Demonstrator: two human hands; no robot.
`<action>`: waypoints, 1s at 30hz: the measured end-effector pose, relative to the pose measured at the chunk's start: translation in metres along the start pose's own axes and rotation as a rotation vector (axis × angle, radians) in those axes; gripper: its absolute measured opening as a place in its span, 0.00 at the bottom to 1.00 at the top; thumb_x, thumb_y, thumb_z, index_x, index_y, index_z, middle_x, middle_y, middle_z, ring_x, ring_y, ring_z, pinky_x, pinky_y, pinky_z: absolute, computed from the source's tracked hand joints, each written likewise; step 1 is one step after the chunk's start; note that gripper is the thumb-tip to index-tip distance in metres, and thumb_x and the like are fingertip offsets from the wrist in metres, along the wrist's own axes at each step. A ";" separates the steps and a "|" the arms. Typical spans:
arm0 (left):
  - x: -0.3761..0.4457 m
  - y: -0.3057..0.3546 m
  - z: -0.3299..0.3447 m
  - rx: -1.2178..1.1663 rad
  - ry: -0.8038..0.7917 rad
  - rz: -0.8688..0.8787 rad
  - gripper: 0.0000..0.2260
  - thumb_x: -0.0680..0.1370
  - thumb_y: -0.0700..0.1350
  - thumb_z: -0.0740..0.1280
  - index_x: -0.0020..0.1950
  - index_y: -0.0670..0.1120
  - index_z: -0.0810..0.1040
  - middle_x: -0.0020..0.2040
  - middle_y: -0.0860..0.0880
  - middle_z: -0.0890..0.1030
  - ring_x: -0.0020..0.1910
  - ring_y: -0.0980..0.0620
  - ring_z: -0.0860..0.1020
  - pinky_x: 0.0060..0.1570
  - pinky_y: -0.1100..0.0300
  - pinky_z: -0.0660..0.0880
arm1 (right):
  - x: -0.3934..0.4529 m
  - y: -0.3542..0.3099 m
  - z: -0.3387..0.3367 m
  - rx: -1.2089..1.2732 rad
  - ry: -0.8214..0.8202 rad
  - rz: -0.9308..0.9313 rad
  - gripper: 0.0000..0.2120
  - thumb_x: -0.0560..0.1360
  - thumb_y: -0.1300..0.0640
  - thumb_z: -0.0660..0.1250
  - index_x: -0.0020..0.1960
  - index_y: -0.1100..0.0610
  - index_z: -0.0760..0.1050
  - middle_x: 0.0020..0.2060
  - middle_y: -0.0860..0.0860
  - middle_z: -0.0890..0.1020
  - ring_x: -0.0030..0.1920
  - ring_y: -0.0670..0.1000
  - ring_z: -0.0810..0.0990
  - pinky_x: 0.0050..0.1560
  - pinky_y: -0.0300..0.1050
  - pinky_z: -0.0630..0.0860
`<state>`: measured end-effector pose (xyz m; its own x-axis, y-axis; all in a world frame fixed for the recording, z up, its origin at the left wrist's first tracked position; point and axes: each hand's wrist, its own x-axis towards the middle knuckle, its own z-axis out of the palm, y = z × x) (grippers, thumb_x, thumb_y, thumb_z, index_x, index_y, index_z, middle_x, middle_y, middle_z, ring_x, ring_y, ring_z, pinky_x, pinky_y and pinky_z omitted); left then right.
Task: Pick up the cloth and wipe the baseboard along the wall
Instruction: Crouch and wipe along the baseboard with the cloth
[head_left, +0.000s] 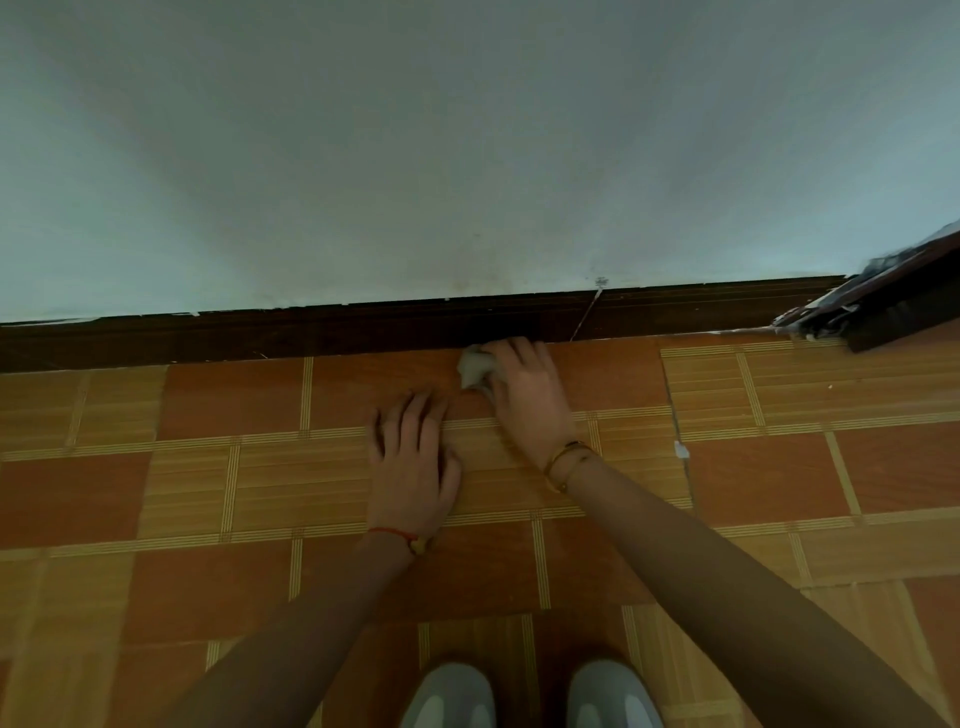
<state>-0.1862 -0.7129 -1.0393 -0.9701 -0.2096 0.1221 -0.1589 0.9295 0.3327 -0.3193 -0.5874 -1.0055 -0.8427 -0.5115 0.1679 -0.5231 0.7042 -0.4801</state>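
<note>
Lying bunched at the foot of the dark baseboard (363, 332), the grey cloth (475, 369) is gripped by the right hand (524, 389), fingers curled over it. The left hand (413, 457) rests flat, fingers spread, on the patterned floor (208, 467). Grey shoes (530, 696) stand below.

Single head-worn view, looking forward and steeply down, close over the right hand (527, 395) and left hand (413, 467) — wall (467, 156) beyond them, floor (208, 493) beneath.
</note>
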 end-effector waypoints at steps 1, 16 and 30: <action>0.000 -0.001 0.000 -0.004 0.000 -0.001 0.23 0.78 0.48 0.59 0.73 0.43 0.71 0.73 0.43 0.71 0.74 0.41 0.67 0.73 0.34 0.58 | -0.002 0.009 -0.008 -0.016 0.017 0.018 0.17 0.69 0.65 0.73 0.57 0.62 0.77 0.50 0.58 0.80 0.49 0.59 0.76 0.52 0.51 0.73; 0.000 0.002 -0.001 -0.029 -0.023 -0.009 0.23 0.79 0.48 0.57 0.73 0.43 0.71 0.73 0.44 0.71 0.74 0.42 0.66 0.75 0.36 0.55 | -0.036 0.107 -0.072 -0.138 0.283 0.622 0.16 0.73 0.66 0.65 0.60 0.67 0.72 0.55 0.65 0.76 0.53 0.65 0.72 0.52 0.55 0.70; 0.014 0.042 0.007 -0.113 0.028 0.064 0.21 0.77 0.46 0.58 0.70 0.44 0.74 0.68 0.43 0.74 0.69 0.41 0.69 0.72 0.33 0.60 | -0.041 0.097 -0.069 -0.095 0.130 0.281 0.14 0.72 0.65 0.69 0.58 0.63 0.76 0.51 0.61 0.78 0.50 0.62 0.74 0.49 0.57 0.74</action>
<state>-0.2076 -0.6742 -1.0300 -0.9719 -0.1607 0.1719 -0.0736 0.9014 0.4266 -0.3441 -0.4641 -1.0002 -0.9619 -0.2276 0.1513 -0.2718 0.8549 -0.4419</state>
